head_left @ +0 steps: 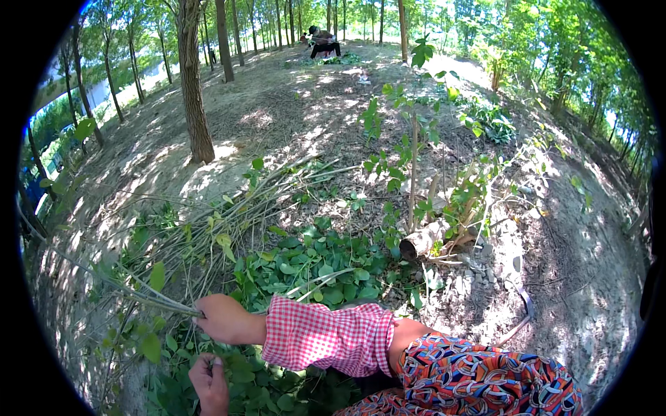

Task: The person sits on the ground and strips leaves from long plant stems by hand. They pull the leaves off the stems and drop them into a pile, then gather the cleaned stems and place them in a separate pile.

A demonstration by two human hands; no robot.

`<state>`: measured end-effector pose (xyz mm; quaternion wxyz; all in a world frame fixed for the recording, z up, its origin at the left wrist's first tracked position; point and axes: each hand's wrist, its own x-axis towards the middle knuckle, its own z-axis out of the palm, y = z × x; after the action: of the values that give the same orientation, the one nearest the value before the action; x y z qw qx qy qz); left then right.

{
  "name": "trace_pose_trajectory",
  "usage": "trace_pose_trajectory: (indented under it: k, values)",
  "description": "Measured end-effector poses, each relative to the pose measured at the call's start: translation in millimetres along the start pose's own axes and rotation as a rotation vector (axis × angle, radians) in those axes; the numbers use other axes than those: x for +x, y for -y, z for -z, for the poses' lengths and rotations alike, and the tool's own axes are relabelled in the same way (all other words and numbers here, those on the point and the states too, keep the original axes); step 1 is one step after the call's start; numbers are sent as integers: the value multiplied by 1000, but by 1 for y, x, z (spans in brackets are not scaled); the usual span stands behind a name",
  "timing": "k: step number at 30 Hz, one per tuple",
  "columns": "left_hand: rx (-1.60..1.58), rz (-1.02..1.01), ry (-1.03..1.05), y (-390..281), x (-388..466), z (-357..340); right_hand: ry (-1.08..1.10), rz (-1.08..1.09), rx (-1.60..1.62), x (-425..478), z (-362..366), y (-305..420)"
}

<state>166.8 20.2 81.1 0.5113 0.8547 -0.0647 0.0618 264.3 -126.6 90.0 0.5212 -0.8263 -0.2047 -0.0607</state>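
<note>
My right hand (pixel 223 318) comes across from the right in a pink-and-white checked sleeve (pixel 328 333). It is closed around the ends of several thin leafy branches (pixel 151 299), which fan out to the left with a few leaves on them. Just below it, my left hand (pixel 209 382) has its fingers curled in and its thumb on top; nothing clearly shows inside it. Broad green leaves (pixel 281 385) lie beside and beneath my left hand. A larger heap of picked leaves (pixel 322 265) covers the ground beyond my right forearm.
Thin bare branches (pixel 260 203) lie piled ahead on the left. A cut stump (pixel 429 238) with sprouting shoots stands ahead on the right. On the ground to the right rests a sickle (pixel 526 301). Beyond are a tree trunk (pixel 195 93) and a seated person (pixel 325 42).
</note>
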Motion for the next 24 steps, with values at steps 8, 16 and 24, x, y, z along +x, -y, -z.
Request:
trace_pose_trajectory:
  k: [8, 16, 24]
  values:
    - [-249, 231, -241, 51, 19, 0, 180, -17, 33, -23, -6, 21]
    - [-667, 835, -333, 87, -5, 30, -50, 91, 279, -6, 31, 40]
    - [662, 251, 489, 36, -19, -8, 122, -100, 1, 12, 56, 13]
